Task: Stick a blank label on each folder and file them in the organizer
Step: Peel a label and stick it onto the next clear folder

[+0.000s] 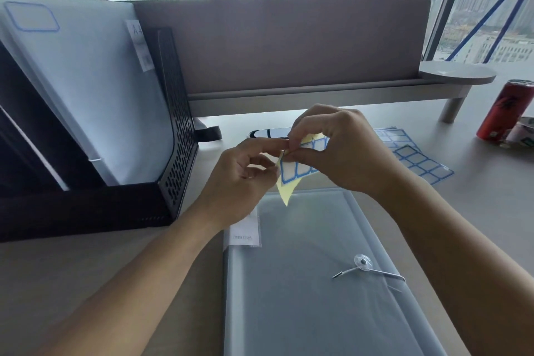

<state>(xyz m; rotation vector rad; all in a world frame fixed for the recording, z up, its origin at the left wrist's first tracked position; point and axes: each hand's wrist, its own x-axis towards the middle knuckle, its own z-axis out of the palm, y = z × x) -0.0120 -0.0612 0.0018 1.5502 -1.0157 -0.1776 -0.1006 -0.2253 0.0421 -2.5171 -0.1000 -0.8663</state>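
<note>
A translucent grey folder (312, 283) with a string clasp lies flat on the desk in front of me. Above its far end both hands hold a small sheet of blue-bordered labels (297, 166) on yellow backing. My left hand (245, 173) pinches the sheet's left edge. My right hand (341, 150) grips it from the right, fingertips at a label's corner. At the left stands a black mesh organizer (176, 153) with a labelled folder (86, 89) leaning inside it.
More label sheets (416, 156) lie on the desk to the right of my hands. A red can (505, 110) and a tape roll (524, 133) stand at the right edge. A dark phone (268, 133) lies behind my hands, below a raised shelf (318, 95) and divider panel.
</note>
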